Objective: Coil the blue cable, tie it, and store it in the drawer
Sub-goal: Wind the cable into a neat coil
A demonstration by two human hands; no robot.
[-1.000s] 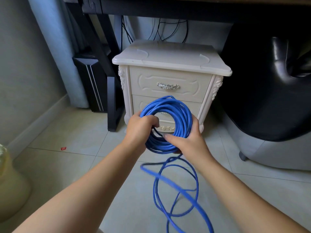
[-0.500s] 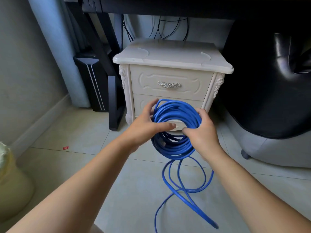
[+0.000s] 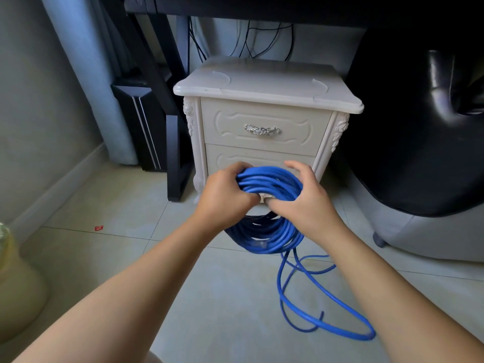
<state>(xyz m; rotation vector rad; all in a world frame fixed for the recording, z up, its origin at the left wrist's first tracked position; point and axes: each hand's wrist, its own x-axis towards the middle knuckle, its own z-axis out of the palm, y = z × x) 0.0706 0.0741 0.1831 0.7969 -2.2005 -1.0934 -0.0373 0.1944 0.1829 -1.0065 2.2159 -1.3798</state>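
Observation:
A thick coil of blue cable (image 3: 269, 184) hangs in front of the white nightstand (image 3: 264, 87). My left hand (image 3: 225, 196) grips the coil's left side, fingers curled round the strands. My right hand (image 3: 305, 200) holds the right side, thumb inside the ring, index finger raised above it. The coil's lower half (image 3: 269, 237) sags below my hands. A loose tail of cable (image 3: 322, 305) loops on the floor tiles. Both drawers are closed; the upper drawer (image 3: 264, 127) shows a silver handle (image 3: 262, 130), and the lower one is partly hidden by the coil.
A black desk frame leg (image 3: 172, 142) and a dark computer case (image 3: 138, 127) stand left of the nightstand. A black chair (image 3: 419, 127) fills the right side. A yellowish bag (image 3: 15, 284) sits at the left edge, and a red scrap (image 3: 98, 227) lies on the tiles.
The coil has tipped flatter and lower. My left hand closed from open fingers to a grip on it. More of the loose tail was drawn up; the floor loops shifted right.

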